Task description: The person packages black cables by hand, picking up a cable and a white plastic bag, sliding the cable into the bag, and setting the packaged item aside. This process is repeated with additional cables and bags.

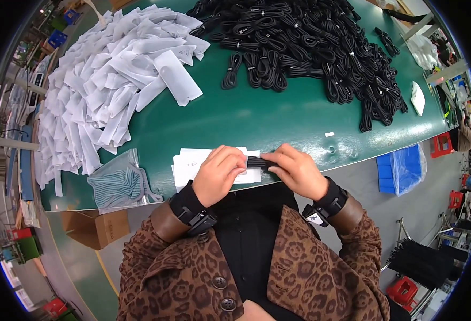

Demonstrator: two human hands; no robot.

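Near the front edge of the table, a folded bundle of black cable (257,162) lies between my two hands. My right hand (299,172) grips its right end with thumb and fingers. My left hand (216,174) is closed at the bundle's left end, its fingertips pinching what looks like the edge of a white bag; the exact grip is partly hidden. Under both hands sits a small stack of flat white bags (182,170). Black bands wrap both of my wrists.
A large heap of white bags (93,80) covers the table's left. Many black cable bundles (310,40) are piled at the back right. A clear bag with grey-blue striped gloves (119,184) lies front left. Beyond the right edge is a blue bin (393,171); a cardboard box (104,227) stands below.
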